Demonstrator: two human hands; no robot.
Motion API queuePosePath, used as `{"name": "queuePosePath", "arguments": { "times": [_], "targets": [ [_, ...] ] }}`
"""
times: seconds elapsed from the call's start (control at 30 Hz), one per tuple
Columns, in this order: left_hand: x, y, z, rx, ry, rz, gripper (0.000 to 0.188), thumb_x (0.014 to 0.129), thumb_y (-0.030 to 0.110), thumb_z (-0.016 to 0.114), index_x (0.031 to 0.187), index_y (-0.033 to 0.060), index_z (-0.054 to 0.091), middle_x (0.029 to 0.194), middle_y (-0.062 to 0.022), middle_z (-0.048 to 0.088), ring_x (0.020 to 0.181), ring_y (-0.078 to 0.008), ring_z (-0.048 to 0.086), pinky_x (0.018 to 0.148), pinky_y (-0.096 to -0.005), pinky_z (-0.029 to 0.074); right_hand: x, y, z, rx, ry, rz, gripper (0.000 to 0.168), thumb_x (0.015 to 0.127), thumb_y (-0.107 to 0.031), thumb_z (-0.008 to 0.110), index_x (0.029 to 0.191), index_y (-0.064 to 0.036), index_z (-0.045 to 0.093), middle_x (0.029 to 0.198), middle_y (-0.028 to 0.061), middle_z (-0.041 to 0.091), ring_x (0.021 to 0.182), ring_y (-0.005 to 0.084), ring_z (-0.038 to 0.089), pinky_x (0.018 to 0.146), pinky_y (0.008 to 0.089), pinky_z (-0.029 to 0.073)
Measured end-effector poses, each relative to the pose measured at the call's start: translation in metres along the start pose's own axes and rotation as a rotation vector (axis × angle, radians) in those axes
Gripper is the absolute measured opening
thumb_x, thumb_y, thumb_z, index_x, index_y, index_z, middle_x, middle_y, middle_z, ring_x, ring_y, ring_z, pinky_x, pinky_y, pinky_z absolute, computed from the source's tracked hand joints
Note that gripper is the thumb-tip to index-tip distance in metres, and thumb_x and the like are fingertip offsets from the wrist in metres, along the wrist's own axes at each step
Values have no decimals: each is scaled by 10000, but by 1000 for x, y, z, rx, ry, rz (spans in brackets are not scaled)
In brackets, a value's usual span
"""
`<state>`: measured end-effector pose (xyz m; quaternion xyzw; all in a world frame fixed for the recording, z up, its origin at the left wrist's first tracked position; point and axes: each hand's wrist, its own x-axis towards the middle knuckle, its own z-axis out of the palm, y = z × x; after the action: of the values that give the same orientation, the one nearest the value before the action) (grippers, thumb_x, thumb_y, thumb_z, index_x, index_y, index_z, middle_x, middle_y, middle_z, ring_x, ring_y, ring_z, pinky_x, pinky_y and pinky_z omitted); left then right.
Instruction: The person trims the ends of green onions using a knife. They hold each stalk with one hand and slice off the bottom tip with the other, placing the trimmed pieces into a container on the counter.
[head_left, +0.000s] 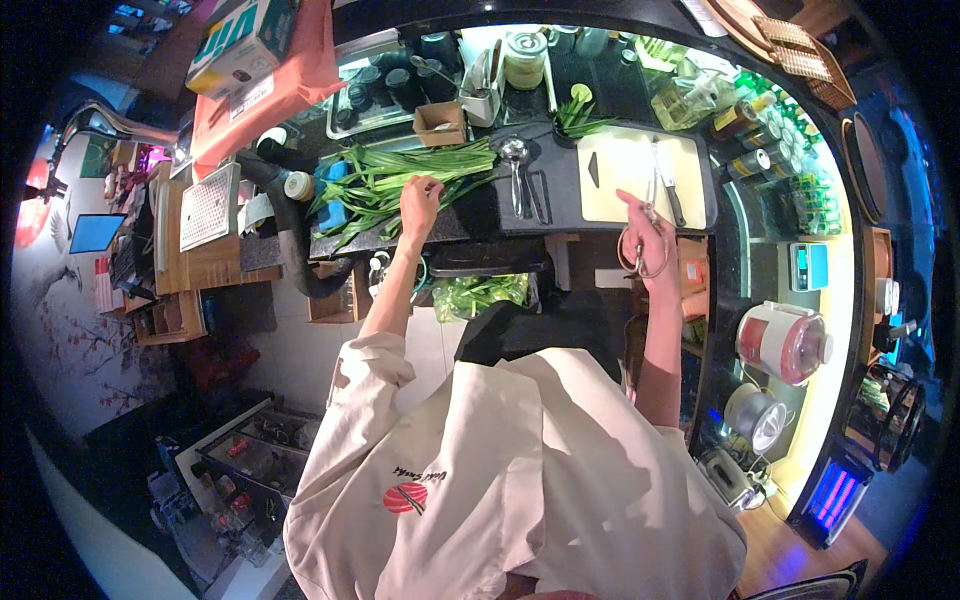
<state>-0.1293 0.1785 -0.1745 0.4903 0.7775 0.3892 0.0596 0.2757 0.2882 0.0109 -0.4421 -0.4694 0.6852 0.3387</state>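
A pile of long green leaves (457, 161) lies across the dark counter. My left hand (421, 206) is over the pile with its fingers curled; whether it pinches a leaf I cannot tell. My right hand (651, 238) holds metal scissors (651, 182), its fingers at the handle loops and the blades pointing away from me. Below the blades is a pale cutting board (619, 161), on which a kitchen knife (673, 196) lies. Between leaves and board rest a metal ladle (515, 154) and another metal utensil (538, 199). A dark cup (568, 135) holds cut green leaves.
Behind the leaves stand a small cardboard box (439, 124), a white utensil holder (484, 94) and a lidded jar (525, 60). Under the counter edge sits a bin (487, 259) with green scraps in a clear bag. Bottles and cans (750, 161) line the right shelf.
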Motion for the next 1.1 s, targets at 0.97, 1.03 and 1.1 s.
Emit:
{"name": "queuePosePath", "arguments": {
  "times": [0.97,1.03,1.1],
  "targets": [
    [-62,235,-92,-991,-197,-309,80,978,48,719,1044,6,703,1007,-7,703,916,-79,640,863,-242,520,-22,15,127,41,-216,-39,231,940,-249,756,992,-25,732,642,-56,554,510,45,488,467,226,351],
    [-64,232,-90,-1031,-189,-278,97,981,38,712,1066,-5,696,1012,-10,697,916,-76,634,852,-231,518,-25,10,128,110,-237,-10,245,936,-254,761,999,-19,733,646,-47,562,510,51,495,468,228,359],
    [-65,234,-90,-1066,-181,-296,103,976,23,713,1072,-9,695,997,-12,695,904,-79,634,841,-225,518,-28,9,129,147,-241,4,255,935,-260,765,1007,-17,734,652,-39,572,511,53,501,469,231,365]
  ]
}}
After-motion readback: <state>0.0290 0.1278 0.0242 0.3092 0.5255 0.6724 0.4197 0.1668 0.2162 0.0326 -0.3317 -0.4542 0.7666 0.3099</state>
